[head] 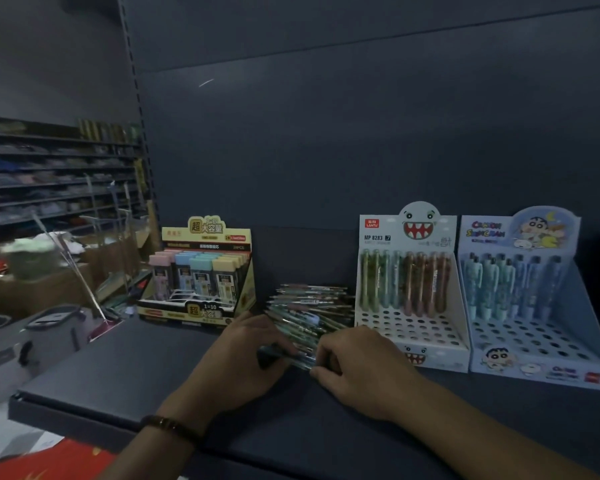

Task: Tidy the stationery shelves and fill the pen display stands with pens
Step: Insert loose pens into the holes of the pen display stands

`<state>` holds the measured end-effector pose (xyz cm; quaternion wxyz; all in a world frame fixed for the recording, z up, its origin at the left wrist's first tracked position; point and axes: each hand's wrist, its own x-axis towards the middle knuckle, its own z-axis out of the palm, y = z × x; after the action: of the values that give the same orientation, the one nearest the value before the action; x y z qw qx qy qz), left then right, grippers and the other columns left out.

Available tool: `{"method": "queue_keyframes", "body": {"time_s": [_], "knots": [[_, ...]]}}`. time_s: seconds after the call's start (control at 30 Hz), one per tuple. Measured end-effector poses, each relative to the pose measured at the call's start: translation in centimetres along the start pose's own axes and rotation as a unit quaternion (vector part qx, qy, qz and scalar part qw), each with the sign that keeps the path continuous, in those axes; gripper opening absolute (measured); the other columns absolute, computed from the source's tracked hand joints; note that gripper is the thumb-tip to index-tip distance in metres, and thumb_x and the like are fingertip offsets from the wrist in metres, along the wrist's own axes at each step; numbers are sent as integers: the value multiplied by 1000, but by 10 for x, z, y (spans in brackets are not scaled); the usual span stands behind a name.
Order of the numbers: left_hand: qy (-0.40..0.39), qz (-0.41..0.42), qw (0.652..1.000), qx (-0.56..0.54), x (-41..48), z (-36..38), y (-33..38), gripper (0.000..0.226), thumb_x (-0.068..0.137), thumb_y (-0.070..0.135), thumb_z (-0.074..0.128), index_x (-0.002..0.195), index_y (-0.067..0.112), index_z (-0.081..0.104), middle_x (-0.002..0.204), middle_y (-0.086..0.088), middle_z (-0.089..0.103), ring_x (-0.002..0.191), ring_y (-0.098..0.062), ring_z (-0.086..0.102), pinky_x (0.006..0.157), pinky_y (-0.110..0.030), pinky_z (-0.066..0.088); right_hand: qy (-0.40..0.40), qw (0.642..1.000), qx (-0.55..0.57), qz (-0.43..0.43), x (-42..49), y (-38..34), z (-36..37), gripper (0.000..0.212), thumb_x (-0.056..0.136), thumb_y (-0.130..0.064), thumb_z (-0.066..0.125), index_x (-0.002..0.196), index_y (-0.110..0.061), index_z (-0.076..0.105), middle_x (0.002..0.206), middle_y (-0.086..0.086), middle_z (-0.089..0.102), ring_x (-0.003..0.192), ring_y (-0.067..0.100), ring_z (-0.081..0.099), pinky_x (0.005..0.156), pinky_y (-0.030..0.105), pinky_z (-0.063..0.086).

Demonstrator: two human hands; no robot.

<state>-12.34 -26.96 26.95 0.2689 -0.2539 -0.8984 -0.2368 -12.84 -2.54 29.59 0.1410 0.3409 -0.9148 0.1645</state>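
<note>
A loose pile of pens (309, 308) lies on the dark shelf (125, 372) between two display boxes. My left hand (243, 358) grips the near end of a bundle of pens from the left. My right hand (357, 365) curls round the same bundle from the right. A white monster-face pen stand (409, 327) stands just right of the pile, its back rows holding green and brown pens and its front holes bare. Further right is a light blue cartoon pen stand (534, 344) with blue pens in the back rows.
A yellow display box of pastel lead cases (201, 271) stands left of the pile. The shelf's left edge drops off to a grey bin (25, 344) and cardboard boxes. Stocked shelves run along the far left. A dark back panel rises behind the shelf.
</note>
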Motion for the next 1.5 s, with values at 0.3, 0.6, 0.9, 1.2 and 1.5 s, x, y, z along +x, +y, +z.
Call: {"method": "queue_keyframes", "body": {"time_s": [0.3,0.6,0.9,1.2,1.5], "knots": [[-6,8,999,36,0,1,1,8,87,42,74,95,43,78,95,28,65,96,2,58,86,-22,50,-42,998,44,-28,-3,7,-13,11,92,-40,67,90,-30,63,81,-15,61,72,2,57,66,27,50],[-40,38,998,44,12,3,12,21,102,55,57,98,39,70,95,26,64,98,0,56,83,-27,50,93,906,405,81,-5,40,-57,11,99,-4,69,89,0,66,72,20,73,62,31,76,47,35,57],[30,36,999,-2,82,31,67,25,99,53,60,89,32,68,80,16,62,82,-4,58,73,-33,51,280,779,547,124,-5,60,-85,11,98,-6,69,97,4,70,82,26,74,70,34,78,49,32,60],[165,80,979,88,107,71,79,36,90,70,60,93,37,74,76,23,69,67,1,60,72,-32,50,362,770,513,114,-3,79,-83,19,92,-4,77,109,-11,75,84,22,71,65,29,71,56,37,61],[113,93,987,69,92,80,67,23,94,56,65,88,37,76,92,25,69,88,0,62,90,-26,47,418,871,219,138,17,95,-94,24,95,-26,76,118,-30,73,81,-12,73,78,2,70,74,24,58]]}}
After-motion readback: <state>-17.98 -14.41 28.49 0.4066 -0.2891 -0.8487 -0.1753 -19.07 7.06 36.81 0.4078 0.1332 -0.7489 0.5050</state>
